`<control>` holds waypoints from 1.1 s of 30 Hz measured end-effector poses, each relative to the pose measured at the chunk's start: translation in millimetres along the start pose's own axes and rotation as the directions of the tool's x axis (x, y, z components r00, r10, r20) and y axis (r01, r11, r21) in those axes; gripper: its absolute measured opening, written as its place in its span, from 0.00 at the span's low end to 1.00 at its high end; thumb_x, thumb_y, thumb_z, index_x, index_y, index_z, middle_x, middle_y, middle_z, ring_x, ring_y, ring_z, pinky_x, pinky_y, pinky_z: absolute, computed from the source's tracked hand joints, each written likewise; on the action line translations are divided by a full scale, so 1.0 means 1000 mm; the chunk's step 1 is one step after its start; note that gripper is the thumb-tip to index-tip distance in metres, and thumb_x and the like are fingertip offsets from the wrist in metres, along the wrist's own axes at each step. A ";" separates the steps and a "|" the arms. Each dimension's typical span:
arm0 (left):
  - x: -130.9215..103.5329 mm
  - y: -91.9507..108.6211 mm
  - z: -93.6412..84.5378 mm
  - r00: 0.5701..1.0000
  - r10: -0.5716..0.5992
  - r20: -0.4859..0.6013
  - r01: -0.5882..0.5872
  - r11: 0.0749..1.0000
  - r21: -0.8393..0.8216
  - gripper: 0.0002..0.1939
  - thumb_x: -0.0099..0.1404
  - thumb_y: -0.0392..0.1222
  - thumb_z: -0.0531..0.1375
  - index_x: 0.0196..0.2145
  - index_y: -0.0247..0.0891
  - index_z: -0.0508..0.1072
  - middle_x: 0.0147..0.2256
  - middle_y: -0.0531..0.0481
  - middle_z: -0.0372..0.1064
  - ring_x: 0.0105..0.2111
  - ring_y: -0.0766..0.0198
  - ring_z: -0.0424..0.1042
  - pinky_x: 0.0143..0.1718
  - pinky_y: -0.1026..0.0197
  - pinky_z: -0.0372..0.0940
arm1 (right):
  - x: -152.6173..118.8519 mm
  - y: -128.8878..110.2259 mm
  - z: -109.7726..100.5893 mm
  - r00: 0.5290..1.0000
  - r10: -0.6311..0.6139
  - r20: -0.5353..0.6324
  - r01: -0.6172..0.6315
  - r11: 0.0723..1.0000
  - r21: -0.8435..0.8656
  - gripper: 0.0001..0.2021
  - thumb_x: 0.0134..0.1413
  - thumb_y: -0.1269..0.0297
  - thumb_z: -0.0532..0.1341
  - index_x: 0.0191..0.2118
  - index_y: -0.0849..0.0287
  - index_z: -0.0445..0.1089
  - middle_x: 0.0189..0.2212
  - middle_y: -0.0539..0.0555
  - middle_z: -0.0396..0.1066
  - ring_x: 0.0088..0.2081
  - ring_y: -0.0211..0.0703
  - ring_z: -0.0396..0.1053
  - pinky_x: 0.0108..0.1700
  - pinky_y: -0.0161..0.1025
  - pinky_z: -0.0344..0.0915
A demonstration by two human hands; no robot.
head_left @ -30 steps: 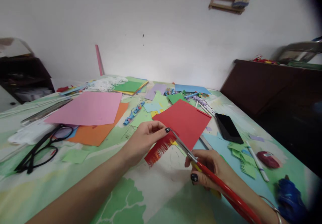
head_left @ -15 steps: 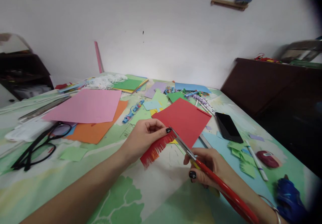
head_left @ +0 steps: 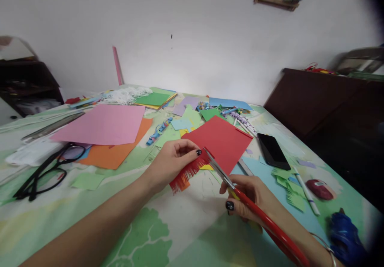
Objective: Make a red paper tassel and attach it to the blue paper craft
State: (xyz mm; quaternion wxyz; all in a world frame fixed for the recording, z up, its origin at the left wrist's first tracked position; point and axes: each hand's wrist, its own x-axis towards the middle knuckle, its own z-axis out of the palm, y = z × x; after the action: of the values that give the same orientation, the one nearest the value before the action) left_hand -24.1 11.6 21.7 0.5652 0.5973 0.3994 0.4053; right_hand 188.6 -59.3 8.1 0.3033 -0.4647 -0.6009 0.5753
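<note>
Between thumb and fingers, my left hand (head_left: pixel 177 159) pinches a red paper strip (head_left: pixel 192 170) whose lower edge is cut into a fine fringe. My right hand (head_left: pixel 247 197) is closed around red-handled scissors (head_left: pixel 261 213). Their blades point up and left, with the tips at the strip's right end, close by my left thumb. Behind the strip a red paper sheet (head_left: pixel 217 141) lies on the table. Small yellow and orange scraps show beneath the fringe.
Pink paper (head_left: pixel 102 125) overlaps orange paper (head_left: pixel 117 155) at left, near black glasses (head_left: pixel 48 175). To the right lie a phone (head_left: pixel 273 151), fringed green scraps (head_left: pixel 289 189), a white pen (head_left: pixel 307 193) and a blue object (head_left: pixel 345 235). A beaded blue stick (head_left: pixel 159 132) lies mid-table.
The fringed strip has shifted slightly up and to the right in my left hand. The scissors stay near its right end, their tips a little higher. The view has tilted slightly.
</note>
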 end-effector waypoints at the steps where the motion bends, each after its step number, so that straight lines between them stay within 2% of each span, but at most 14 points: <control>1: 0.000 0.000 0.000 1.000 -0.006 -0.001 0.006 1.000 -0.001 0.06 0.60 0.41 0.61 0.30 0.35 0.73 0.28 0.52 0.70 0.26 0.71 0.65 0.27 0.69 0.60 | 0.000 0.000 0.000 1.000 0.000 -0.005 0.000 1.000 0.002 0.20 0.46 0.51 0.68 0.34 0.62 0.65 0.19 0.44 0.59 0.17 0.28 0.49 0.19 0.29 0.47; 12: 0.000 -0.002 0.002 0.999 -0.032 -0.012 0.032 0.999 -0.016 0.10 0.59 0.45 0.62 0.28 0.36 0.71 0.25 0.54 0.67 0.23 0.72 0.63 0.24 0.69 0.58 | -0.001 -0.001 0.000 1.000 -0.013 0.014 0.013 1.000 -0.008 0.18 0.46 0.53 0.69 0.34 0.61 0.65 0.19 0.43 0.56 0.19 0.29 0.49 0.21 0.30 0.47; 18: 0.000 -0.003 0.002 0.999 -0.036 -0.039 0.031 0.992 -0.122 0.08 0.59 0.43 0.62 0.29 0.37 0.70 0.26 0.54 0.69 0.24 0.70 0.65 0.25 0.67 0.59 | 0.001 0.005 -0.005 0.999 -0.018 0.042 0.019 1.000 -0.009 0.18 0.46 0.53 0.69 0.35 0.61 0.65 0.20 0.45 0.58 0.20 0.30 0.48 0.21 0.30 0.46; 24: 0.002 -0.003 0.004 0.998 -0.056 -0.041 0.047 0.977 -0.210 0.08 0.58 0.41 0.63 0.26 0.36 0.69 0.23 0.54 0.67 0.22 0.71 0.64 0.23 0.67 0.57 | 0.000 0.004 -0.003 0.999 -0.029 0.041 0.029 1.000 0.003 0.17 0.47 0.54 0.69 0.35 0.61 0.66 0.19 0.43 0.54 0.20 0.30 0.45 0.22 0.31 0.47; 33: -0.001 0.000 0.007 0.994 -0.102 -0.029 0.092 0.963 -0.255 0.09 0.56 0.39 0.64 0.24 0.36 0.67 0.21 0.56 0.67 0.16 0.73 0.62 0.19 0.67 0.58 | 0.000 0.007 -0.002 0.998 -0.036 0.052 0.034 0.999 0.035 0.17 0.48 0.54 0.68 0.34 0.61 0.65 0.22 0.46 0.59 0.23 0.32 0.51 0.24 0.31 0.50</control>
State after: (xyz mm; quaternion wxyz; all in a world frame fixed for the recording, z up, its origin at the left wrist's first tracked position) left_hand -18.5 7.9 21.5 0.6473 0.4913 0.3851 0.4373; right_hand 191.6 -59.1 1.1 0.3053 -0.4338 -0.6068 0.5920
